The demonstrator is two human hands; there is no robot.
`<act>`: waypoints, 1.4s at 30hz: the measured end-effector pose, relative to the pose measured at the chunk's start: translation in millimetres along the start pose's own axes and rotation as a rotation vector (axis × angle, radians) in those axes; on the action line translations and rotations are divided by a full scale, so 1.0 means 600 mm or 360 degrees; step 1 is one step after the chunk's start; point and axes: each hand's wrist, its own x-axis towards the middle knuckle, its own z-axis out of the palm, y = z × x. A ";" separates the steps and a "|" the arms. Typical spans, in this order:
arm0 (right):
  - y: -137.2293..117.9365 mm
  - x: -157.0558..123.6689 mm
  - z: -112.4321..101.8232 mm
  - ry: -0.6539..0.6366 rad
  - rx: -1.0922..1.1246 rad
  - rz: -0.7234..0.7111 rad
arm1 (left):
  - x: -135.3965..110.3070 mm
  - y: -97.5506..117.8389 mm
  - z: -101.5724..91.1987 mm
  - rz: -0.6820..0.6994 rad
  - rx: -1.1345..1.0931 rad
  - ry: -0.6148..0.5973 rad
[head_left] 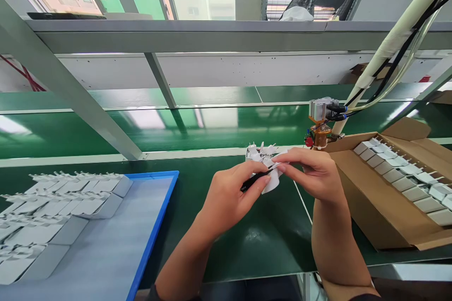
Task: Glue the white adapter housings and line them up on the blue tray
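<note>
My left hand (229,193) is closed around slim black tweezers (251,181), their tips pointing right toward my other fingers. With thumb and fingertips pinched together, my right hand (310,171) grips the edge of a thin white piece (271,184) at those tips. Beyond my fingertips shows a white part with small prongs (260,151), partly hidden by both hands. I cannot tell whether it is joined to the thin white piece. Both hands are just above the dark green table (254,240).
At left, a blue-rimmed tray (155,230) bears rows of white pronged housings (102,204). An open cardboard box (374,207) with similar white units (406,181) stands at right. Behind it, a copper-coloured device (320,134) hangs beside a slanted, cabled pole (391,51). A metal frame crosses at left.
</note>
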 end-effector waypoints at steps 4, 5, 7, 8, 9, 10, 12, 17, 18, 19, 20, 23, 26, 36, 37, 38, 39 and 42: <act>-0.001 -0.001 0.004 -0.0010 -0.0050 -0.0008 | -0.001 -0.006 0.007 0.0179 0.0062 0.0028; -0.003 -0.001 0.005 -0.0022 -0.0077 -0.0021 | -0.001 -0.008 0.009 0.0231 0.0101 0.0040; -0.006 0.000 0.006 -0.0022 -0.0157 -0.0067 | -0.001 -0.010 0.011 0.0328 0.0210 0.0079; -0.007 0.001 0.007 -0.0006 -0.0202 -0.0100 | -0.001 -0.011 0.012 0.0370 0.0260 0.0108; -0.009 0.001 0.008 0.0008 -0.0242 -0.0134 | -0.001 -0.012 0.012 0.0401 0.0296 0.0131; -0.010 0.002 0.009 0.0020 -0.0270 -0.0164 | -0.001 -0.013 0.012 0.0417 0.0315 0.0149; -0.011 0.004 0.012 0.0024 -0.0299 -0.0203 | 0.000 -0.015 0.011 0.0413 0.0327 0.0151; 0.004 0.008 0.010 0.0013 -0.0401 -0.0231 | 0.000 -0.017 0.009 0.0331 0.0397 0.0099; 0.009 0.008 0.006 0.0043 -0.0467 -0.0218 | 0.000 -0.016 0.009 0.0301 0.0382 0.0088; 0.015 0.008 0.002 0.0088 -0.0548 -0.0197 | -0.001 -0.015 0.008 0.0266 0.0357 0.0074; 0.019 0.007 -0.002 0.0142 -0.0626 -0.0163 | -0.003 -0.014 0.008 0.0226 0.0324 0.0059; 0.023 0.004 -0.014 0.0204 -0.0651 -0.0072 | -0.005 -0.012 0.005 0.0119 0.0230 0.0003; 0.013 0.000 -0.018 0.0086 -0.0387 -0.0120 | -0.005 -0.012 0.003 0.0070 0.0163 -0.0010; 0.005 -0.002 -0.005 -0.0113 -0.0247 -0.0186 | -0.002 -0.009 0.001 0.0121 0.0257 -0.0032; 0.004 -0.002 -0.004 -0.0122 -0.0269 -0.0195 | -0.003 -0.010 0.002 0.0156 0.0290 -0.0021; 0.003 -0.003 -0.003 -0.0129 -0.0293 -0.0207 | -0.003 -0.011 0.003 0.0200 0.0326 -0.0006; 0.002 -0.003 -0.002 -0.0135 -0.0315 -0.0223 | -0.004 -0.012 0.004 0.0250 0.0360 0.0011; 0.004 -0.002 -0.002 -0.0124 -0.0376 -0.0276 | -0.006 -0.012 0.006 0.0345 0.0428 0.0047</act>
